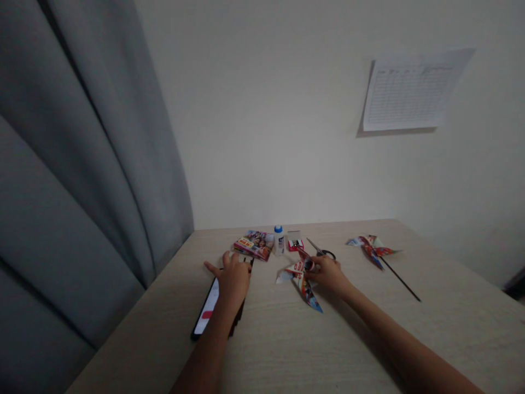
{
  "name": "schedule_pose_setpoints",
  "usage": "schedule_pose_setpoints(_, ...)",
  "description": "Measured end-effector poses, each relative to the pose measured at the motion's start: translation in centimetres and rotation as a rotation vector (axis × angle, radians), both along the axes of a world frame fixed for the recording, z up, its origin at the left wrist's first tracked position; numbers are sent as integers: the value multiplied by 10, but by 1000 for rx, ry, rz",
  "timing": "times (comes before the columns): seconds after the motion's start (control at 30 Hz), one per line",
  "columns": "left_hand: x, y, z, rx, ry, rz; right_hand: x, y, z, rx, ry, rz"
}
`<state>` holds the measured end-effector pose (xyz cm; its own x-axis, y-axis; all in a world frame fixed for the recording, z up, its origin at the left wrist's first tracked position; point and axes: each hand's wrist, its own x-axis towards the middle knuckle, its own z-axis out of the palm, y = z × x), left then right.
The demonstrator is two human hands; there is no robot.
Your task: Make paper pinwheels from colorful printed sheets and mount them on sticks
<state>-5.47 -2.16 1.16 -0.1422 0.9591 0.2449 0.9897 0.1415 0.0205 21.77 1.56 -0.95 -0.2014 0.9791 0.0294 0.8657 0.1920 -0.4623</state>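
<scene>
My right hand (329, 274) pinches a paper pinwheel (302, 280) printed in red, white and blue, just above the table. No stick shows on this one. My left hand (233, 278) reaches over several dark thin sticks (237, 322), thumb spread to the left and fingertips down by the sticks' far ends. Whether those fingertips grip a stick is hard to see. Beside and partly under the left wrist lies a phone (208, 306) with its screen lit. Just beyond the right hand are scissors (326, 253) with black handles.
A stack of colourful printed paper (255, 244), a glue bottle (279, 241) with a blue cap and a small red box (295, 243) stand towards the back. At the right lies a second pinwheel (372, 250) on a dark stick. A grey curtain (94, 137) hangs along the left.
</scene>
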Motion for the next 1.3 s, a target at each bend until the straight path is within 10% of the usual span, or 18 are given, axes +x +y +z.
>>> schedule_pose_setpoints(1.3, 40, -4, -17, -135, -424, -271, 12, 9, 0, 33, 59, 73)
